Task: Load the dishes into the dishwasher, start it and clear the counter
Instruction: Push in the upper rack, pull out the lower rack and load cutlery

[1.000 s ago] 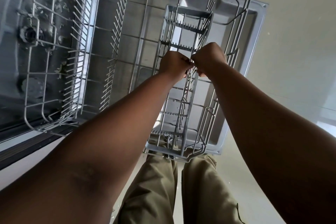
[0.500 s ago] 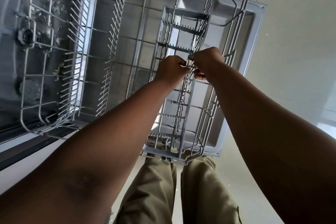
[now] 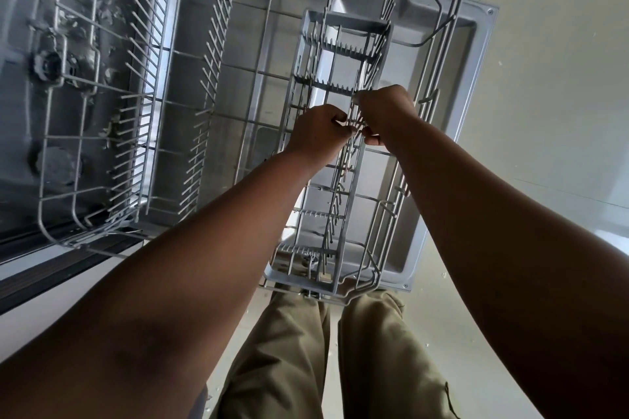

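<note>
The grey wire lower rack (image 3: 218, 119) is pulled out over the open dishwasher door (image 3: 476, 54). No dishes show in it. A grey cutlery basket (image 3: 343, 24) with toothed dividers lies along the rack's right side. Both hands meet over the basket's middle. My left hand (image 3: 316, 134) and my right hand (image 3: 384, 112) each have fingers curled around a thin upright wire handle (image 3: 352, 112) of the basket. What the fingertips do beneath is hidden.
The dishwasher tub floor (image 3: 51, 65) with its filter and spray parts shows at left under the rack. My legs in khaki trousers (image 3: 282, 350) stand against the door's front edge. Pale floor (image 3: 561, 112) lies to the right.
Both hands stay together on the basket handle; they sit slightly lower in view than a second ago. The rack and basket look unmoved.
</note>
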The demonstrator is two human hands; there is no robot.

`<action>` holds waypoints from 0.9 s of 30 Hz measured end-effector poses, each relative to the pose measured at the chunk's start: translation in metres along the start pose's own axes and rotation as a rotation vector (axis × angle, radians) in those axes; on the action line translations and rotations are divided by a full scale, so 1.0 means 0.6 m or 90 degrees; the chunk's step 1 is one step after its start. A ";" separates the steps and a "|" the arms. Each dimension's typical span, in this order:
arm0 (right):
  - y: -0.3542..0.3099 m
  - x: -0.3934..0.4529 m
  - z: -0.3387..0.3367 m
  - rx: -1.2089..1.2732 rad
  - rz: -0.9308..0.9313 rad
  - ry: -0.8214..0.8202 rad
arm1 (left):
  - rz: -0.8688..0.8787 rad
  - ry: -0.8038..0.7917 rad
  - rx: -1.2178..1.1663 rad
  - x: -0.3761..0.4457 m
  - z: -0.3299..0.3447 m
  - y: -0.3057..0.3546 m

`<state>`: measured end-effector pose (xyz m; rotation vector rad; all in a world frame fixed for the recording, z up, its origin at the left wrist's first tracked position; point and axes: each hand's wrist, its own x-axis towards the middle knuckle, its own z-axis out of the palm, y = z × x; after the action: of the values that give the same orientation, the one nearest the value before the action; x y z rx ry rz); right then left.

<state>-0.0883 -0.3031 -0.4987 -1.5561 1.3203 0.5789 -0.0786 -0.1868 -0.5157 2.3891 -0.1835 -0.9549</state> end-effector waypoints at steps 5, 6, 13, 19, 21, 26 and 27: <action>-0.001 -0.019 -0.001 -0.137 -0.125 0.044 | 0.045 0.062 -0.111 -0.048 -0.024 0.007; -0.001 -0.031 -0.002 -0.193 -0.162 0.059 | 0.079 0.129 -0.121 -0.066 -0.033 0.005; 0.016 -0.200 0.010 -0.560 -0.405 0.073 | 0.129 0.304 0.055 -0.223 -0.095 -0.070; 0.059 -0.357 0.029 -0.849 -0.584 -0.109 | -0.100 0.167 0.232 -0.403 -0.146 -0.127; 0.062 -0.405 0.029 -0.907 -0.626 -0.164 | -0.135 0.172 0.259 -0.471 -0.169 -0.131; 0.039 -0.534 0.042 -1.033 -0.831 -0.158 | -0.204 0.274 0.266 -0.645 -0.241 -0.120; 0.033 -0.565 0.050 -1.046 -0.871 -0.157 | -0.214 0.298 0.265 -0.677 -0.255 -0.120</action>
<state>-0.2004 -0.1185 -0.2353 -2.8841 -0.9781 0.8520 -0.2811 0.0711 -0.2219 3.0215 0.2248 -0.4940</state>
